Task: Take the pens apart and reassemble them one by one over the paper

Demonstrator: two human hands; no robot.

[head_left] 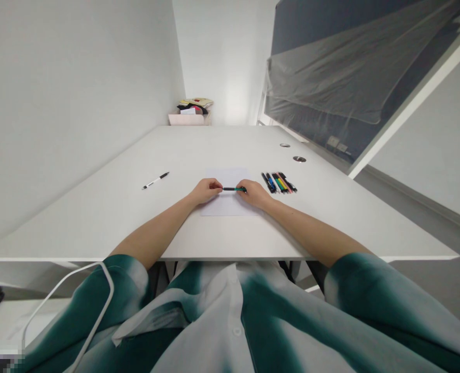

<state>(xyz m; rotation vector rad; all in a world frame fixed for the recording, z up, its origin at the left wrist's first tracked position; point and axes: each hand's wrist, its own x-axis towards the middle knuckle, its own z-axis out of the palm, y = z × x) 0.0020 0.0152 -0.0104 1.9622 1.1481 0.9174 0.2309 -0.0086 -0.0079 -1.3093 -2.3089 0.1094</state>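
Observation:
Both of my hands are over a sheet of white paper (225, 203) lying on the white table (97, 223). My left hand (206, 190) pinches one end of a slim black-and-green pen (234, 189), and my right hand (254, 194) grips the other end. The pen is level and crosswise, just above the paper. Further left, a black-and-white pen (155, 180) lies alone on the tabletop. To the right of the paper, several colored pens (278, 182) lie side by side.
Two round cable grommets (299, 159) are set in the table's far right area. A pale box with assorted items (190, 117) stands beyond the far end. A plastic-covered panel (342, 77) rises on the right, and a wall (74, 93) runs along the left.

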